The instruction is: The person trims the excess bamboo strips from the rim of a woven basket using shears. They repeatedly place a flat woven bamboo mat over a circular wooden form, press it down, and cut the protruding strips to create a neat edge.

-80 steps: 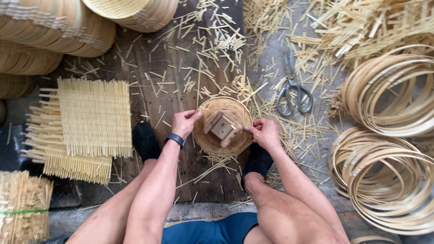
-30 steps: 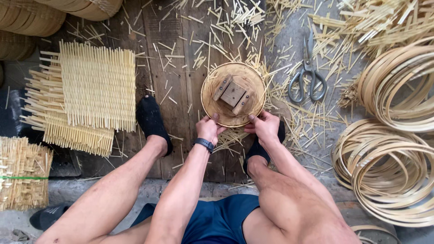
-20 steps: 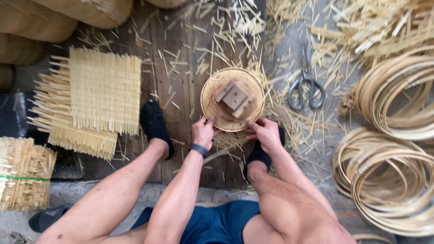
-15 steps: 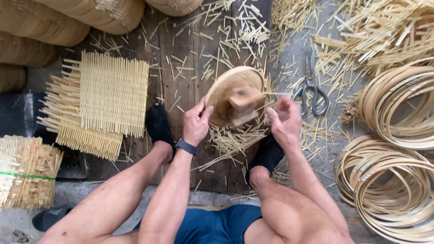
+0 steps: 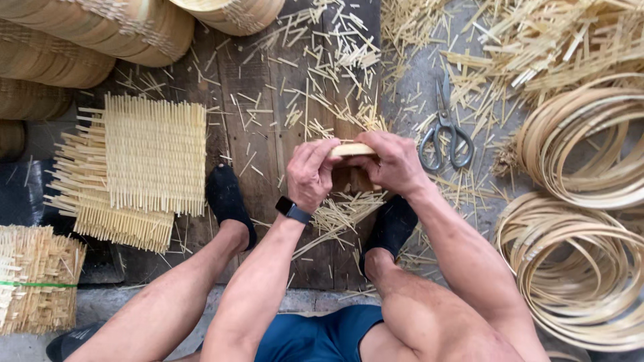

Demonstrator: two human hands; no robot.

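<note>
A round bamboo tray (image 5: 351,150) is held edge-on above the wooden boards, so only its thin rim shows between my hands. My left hand (image 5: 311,173), with a dark watch on the wrist, grips the tray's left side. My right hand (image 5: 394,161) grips its right side, fingers curled over the rim. The wooden block seen inside the tray before is hidden. Loose bamboo slivers (image 5: 339,211) lie on the boards under the tray, between my two black-socked feet.
Scissors (image 5: 444,127) lie right of my hands. Coils of bamboo hoops (image 5: 582,261) fill the right side. Stacked woven bamboo mats (image 5: 146,161) sit at the left, a tied bundle (image 5: 37,278) at lower left, finished round trays (image 5: 114,30) at the top.
The tray lay flat on the boards with a block inside; both hands have lifted it and tipped it up on edge. The camera has shifted slightly.
</note>
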